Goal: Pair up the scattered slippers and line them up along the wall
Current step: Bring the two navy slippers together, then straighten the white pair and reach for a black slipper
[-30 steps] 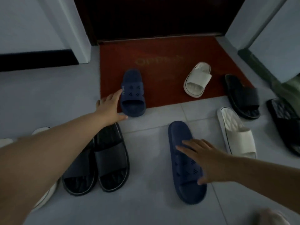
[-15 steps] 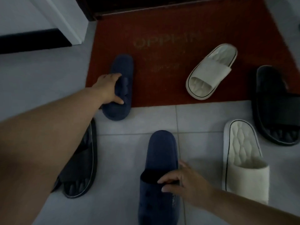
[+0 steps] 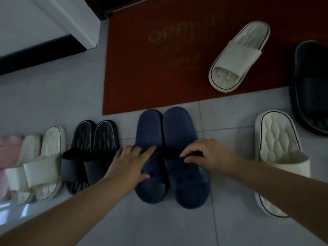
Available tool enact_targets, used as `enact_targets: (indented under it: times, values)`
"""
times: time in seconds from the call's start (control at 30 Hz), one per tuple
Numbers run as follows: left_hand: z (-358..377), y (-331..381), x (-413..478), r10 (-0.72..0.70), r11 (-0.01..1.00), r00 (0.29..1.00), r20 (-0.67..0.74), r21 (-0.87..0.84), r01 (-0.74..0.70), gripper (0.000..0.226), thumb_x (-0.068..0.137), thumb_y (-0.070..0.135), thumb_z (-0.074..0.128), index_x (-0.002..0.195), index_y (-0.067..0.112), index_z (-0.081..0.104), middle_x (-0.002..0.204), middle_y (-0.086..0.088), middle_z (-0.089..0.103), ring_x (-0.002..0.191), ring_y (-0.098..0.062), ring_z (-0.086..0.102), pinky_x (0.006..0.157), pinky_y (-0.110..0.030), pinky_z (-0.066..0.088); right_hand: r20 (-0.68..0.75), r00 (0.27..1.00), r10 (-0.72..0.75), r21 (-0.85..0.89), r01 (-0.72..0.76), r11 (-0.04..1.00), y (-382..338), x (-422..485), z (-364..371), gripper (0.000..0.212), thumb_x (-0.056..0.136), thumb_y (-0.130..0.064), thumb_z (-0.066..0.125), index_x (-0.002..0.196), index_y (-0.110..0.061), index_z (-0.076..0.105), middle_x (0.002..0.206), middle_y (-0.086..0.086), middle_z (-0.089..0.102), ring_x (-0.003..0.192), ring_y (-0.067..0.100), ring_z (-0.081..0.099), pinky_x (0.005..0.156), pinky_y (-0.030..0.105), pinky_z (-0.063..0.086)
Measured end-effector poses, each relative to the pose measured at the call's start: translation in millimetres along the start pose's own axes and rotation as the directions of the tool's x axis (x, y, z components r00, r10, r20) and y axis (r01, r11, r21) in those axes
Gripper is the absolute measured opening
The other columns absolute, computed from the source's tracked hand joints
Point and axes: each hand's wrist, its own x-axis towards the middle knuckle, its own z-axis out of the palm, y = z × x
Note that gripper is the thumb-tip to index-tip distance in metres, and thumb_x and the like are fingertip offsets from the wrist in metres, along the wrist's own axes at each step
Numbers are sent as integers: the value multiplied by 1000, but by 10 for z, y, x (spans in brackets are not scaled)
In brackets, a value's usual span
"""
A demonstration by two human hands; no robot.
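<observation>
Two navy slippers lie side by side on the grey tile just below the mat. My left hand [image 3: 132,161] grips the strap of the left navy slipper [image 3: 148,128]. My right hand [image 3: 208,156] pinches the strap of the right navy slipper [image 3: 179,126]. To their left stand a black pair [image 3: 92,139] and a white pair [image 3: 44,157], with something pink [image 3: 8,150] at the frame edge. One white slipper [image 3: 237,55] rests on the red doormat [image 3: 142,68], another white slipper [image 3: 278,148] lies on the tile at right, and a black slipper [image 3: 310,86] sits at the far right.
A white door frame [image 3: 74,20] and a dark skirting board [image 3: 35,52] run along the upper left. Grey floor tiles [image 3: 159,224] stretch toward me between my forearms.
My left hand pulled the far navy slipper off the mat and set it beside the one under my right hand. The camera view shifted left, showing the lined-up pairs.
</observation>
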Motion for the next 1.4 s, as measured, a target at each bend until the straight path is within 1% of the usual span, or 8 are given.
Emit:
enact_targets:
  times: [0.17, 0.27, 0.43, 0.6, 0.73, 1.07, 1.3, 1.4]
  values:
    - [-86, -115, -57, 59, 998, 993, 102, -21, -57, 74, 84, 47, 51, 143, 35, 10, 139, 0, 37, 125, -24, 34, 107, -36, 26, -206, 973, 100, -9, -104, 995, -122, -43, 231, 19, 88, -19, 60, 104, -22, 69, 107, -8, 66, 97, 2, 54, 88, 17, 42]
    - [-152, -185, -47, 99, 995, 981, 164, -29, -95, 67, 85, 48, 50, 141, 37, 15, 138, 0, 38, 124, -24, 36, 107, -40, 24, -348, 922, 171, 7, -180, 984, -153, -131, 400, 41, 84, -21, 64, 124, -21, 53, 132, -1, 47, 120, 16, 41, 100, 19, 30]
    - [-391, 30, 158, 187, 968, 974, 126, -195, -160, 80, 78, 53, 58, 142, 34, 14, 147, -2, 31, 132, -26, 30, 112, -41, 21, -121, 922, 368, 207, -339, 918, -97, -507, 447, 97, 72, -20, 75, 141, -40, 10, 146, -3, 24, 127, 17, 39, 102, 35, 43]
    - [-623, 430, 339, 292, 814, 956, 14, -529, -241, 86, 74, 50, 66, 141, 38, 13, 148, 4, 31, 134, -18, 31, 110, -36, 29, -231, 891, 391, 40, -393, 919, 63, -508, -155, 84, 78, -14, 70, 145, -25, 19, 146, 9, 30, 127, 23, 41, 97, 30, 40]
    - [-721, 654, 523, 301, 772, 953, -40, -576, -268, 86, 73, 44, 70, 141, 32, 19, 143, 0, 38, 130, -18, 36, 109, -37, 33, -449, 816, 364, -158, -473, 867, 262, -280, -868, 63, 82, -17, 67, 137, -11, 36, 140, 18, 34, 124, 31, 43, 99, 33, 37]
    - [-380, 957, 521, 232, 855, 972, -47, -466, -226, 93, 67, 44, 74, 142, 28, 20, 145, -4, 37, 132, -26, 33, 114, -42, 20, -503, 775, 383, -327, -581, 745, 374, 593, -1749, 106, 77, -42, 68, 148, -20, -8, 159, 7, -4, 141, 43, 11, 112, 52, 20]
    - [-386, 938, 510, 187, 854, 982, -25, -490, -175, 93, 70, 39, 73, 143, 30, 16, 146, -3, 34, 133, -27, 31, 114, -42, 18, -698, 678, 229, -252, -533, 808, 499, 532, -1733, 98, 71, -18, 76, 146, -16, 13, 151, 13, 17, 133, 38, 28, 104, 45, 35]
    - [-480, 1036, 547, 140, 811, 981, -134, -553, -191, 104, 70, 37, 74, 145, 29, 3, 150, -8, 24, 137, -29, 23, 114, -42, 17, -665, 727, 172, -244, -428, 870, 367, 259, -1604, 105, 64, -20, 80, 146, -21, 14, 149, 14, 20, 131, 38, 29, 101, 48, 35]
